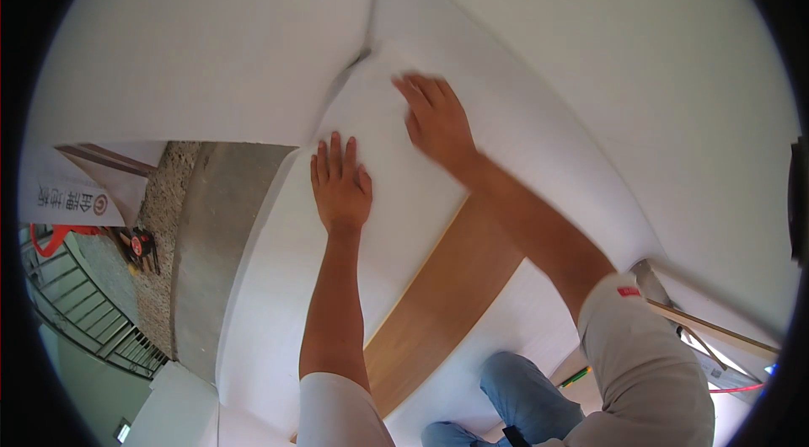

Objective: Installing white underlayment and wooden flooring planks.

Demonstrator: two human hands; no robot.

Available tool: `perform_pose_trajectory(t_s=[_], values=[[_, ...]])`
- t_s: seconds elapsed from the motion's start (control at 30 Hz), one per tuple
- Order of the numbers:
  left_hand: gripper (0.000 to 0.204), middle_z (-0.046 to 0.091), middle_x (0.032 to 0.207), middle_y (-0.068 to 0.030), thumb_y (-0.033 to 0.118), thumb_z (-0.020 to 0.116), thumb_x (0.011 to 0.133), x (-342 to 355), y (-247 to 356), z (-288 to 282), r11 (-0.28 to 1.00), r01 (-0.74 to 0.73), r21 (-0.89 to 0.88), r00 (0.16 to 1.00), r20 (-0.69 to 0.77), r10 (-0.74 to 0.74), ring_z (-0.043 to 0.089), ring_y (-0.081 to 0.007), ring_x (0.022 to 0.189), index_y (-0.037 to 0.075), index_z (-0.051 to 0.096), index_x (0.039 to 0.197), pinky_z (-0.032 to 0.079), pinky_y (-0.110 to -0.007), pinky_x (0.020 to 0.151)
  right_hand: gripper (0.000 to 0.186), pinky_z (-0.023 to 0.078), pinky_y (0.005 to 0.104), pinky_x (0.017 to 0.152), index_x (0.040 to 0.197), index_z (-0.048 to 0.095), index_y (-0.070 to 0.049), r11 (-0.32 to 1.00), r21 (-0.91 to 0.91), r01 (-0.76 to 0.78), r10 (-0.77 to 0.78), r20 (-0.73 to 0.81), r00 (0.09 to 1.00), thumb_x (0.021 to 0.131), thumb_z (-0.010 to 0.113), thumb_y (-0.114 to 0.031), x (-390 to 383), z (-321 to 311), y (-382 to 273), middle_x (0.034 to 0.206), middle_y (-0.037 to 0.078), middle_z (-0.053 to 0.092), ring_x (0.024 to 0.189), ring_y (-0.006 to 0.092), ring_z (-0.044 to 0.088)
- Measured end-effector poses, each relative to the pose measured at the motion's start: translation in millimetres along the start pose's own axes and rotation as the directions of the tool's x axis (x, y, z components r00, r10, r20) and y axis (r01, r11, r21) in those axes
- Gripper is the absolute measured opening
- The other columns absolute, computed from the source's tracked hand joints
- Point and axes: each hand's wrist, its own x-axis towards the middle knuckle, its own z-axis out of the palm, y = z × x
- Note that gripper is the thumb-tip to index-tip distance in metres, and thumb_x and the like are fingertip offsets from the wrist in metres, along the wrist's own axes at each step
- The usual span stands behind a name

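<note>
My left hand (340,182) lies with spread fingers on a white sheet (270,278), holding nothing. Farther forward and to its right, my right hand (434,118) is slightly blurred, fingers apart and a little bent, at the sheet near its creased upper part; I cannot tell whether it touches. The sheet rises toward a point against white surfaces, with a dark gap along its upper left edge. A wooden plank (421,308) runs diagonally over the white material beneath my forearms.
Left are bare concrete (215,253), a speckled edge with tools (143,249), a printed sheet (76,194) and a stair railing (84,308). White walls (202,51) stand ahead and right. My jeans-clad knee (518,392) is below. Boards and strips (716,333) lie at lower right.
</note>
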Motion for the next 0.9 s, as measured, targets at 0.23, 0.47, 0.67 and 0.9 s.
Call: perform_pose_trajectory(t_s=[0.23, 0.47, 0.67, 0.9], values=[[0.046, 0.039, 0.149, -0.0094, 0.022, 0.047, 0.091, 6.4, 2.3, 1.9, 1.000, -0.003, -0.006, 1.000, 0.011, 0.003, 0.034, -0.0336, 0.137, 0.015, 0.049, 0.137, 0.025, -0.048, 0.115, 0.020, 0.052, 0.0370, 0.051, 0.100, 0.057, -0.008, 0.905, -0.422, -0.052, 0.132, 0.162, 0.978, 0.080, 0.059, -0.008, 90.8, 53.1, 45.3, 0.080, 0.007, 0.064, 0.068, 0.0248, 0.066], [0.047, 0.038, 0.149, -0.0096, 0.021, 0.048, 0.089, 8.3, 4.4, 2.7, 1.000, 0.013, -0.013, 0.999, 0.033, -0.013, 0.034, -0.0335, 0.137, 0.014, 0.049, 0.136, 0.024, -0.048, 0.115, 0.013, 0.054, 0.0365, 0.064, 0.100, 0.055, -0.005, 0.919, -0.095, -0.384, 0.381, -0.045, 0.923, 0.089, 0.059, -0.010, 48.2, 25.5, 51.2, 0.089, 0.010, 0.068, 0.075, 0.0265, 0.068], [0.048, 0.038, 0.149, -0.0102, 0.021, 0.048, 0.089, 10.0, 9.5, 3.4, 1.000, 0.015, -0.011, 0.998, 0.066, -0.014, 0.034, -0.0337, 0.137, 0.014, 0.049, 0.136, 0.023, -0.048, 0.116, 0.032, 0.050, 0.0381, 0.085, 0.109, 0.052, -0.004, 0.994, 0.046, -0.095, 0.102, -0.163, 0.981, 0.081, 0.066, 0.000, 20.9, 32.0, 50.0, 0.117, 0.010, 0.061, 0.107, 0.0281, 0.059], [0.048, 0.039, 0.148, -0.0112, 0.020, 0.046, 0.089, 9.7, 7.1, 5.5, 1.000, -0.018, -0.014, 1.000, 0.005, 0.018, 0.035, -0.0358, 0.136, 0.013, 0.049, 0.137, 0.025, -0.051, 0.114, 0.041, 0.043, 0.0411, 0.091, 0.119, 0.059, -0.006, 0.930, -0.336, -0.152, 0.172, 0.030, 0.985, 0.084, 0.065, -0.027, 43.7, 68.9, 57.5, 0.123, 0.009, 0.054, 0.110, 0.0282, 0.048]])
